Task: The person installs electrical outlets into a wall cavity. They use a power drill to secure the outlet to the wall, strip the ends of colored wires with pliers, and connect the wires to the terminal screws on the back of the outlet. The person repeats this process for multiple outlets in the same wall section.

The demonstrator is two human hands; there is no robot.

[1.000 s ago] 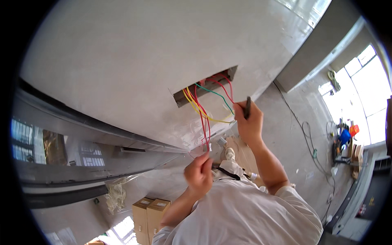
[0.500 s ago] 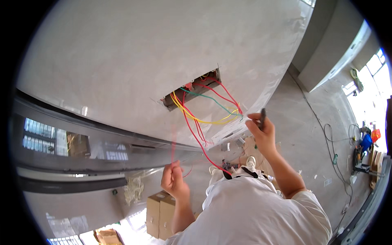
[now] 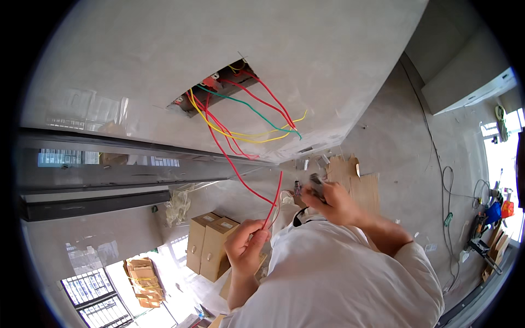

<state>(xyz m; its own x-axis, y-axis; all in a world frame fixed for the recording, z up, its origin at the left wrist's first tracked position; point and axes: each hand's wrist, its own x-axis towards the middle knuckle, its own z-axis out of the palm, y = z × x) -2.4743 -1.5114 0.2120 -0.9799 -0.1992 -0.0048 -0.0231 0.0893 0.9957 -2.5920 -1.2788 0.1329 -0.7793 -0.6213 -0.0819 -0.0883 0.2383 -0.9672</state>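
My left hand is closed in a pinch around a red wire, whose straight end sticks up past the fingers. Another length of red wire droops from the wall box and crosses it near my hand. On the right, my right hand is wrapped round a small dark hand tool, smeared by motion so its kind is unclear. The tool is a short way from the wire, not touching it. From the recessed box also hang yellow wires, a green wire and more red wires.
Beige cartons stand beside my left arm. Flattened cardboard lies on the floor past my right hand. A dark cable snakes over the floor at the right, by several tools. A dark ledge runs along the left.
My right hand has swung down and left with the tool, closer to my left hand. My left hand has moved slightly right and down, holding the red wire. The view has shifted too.
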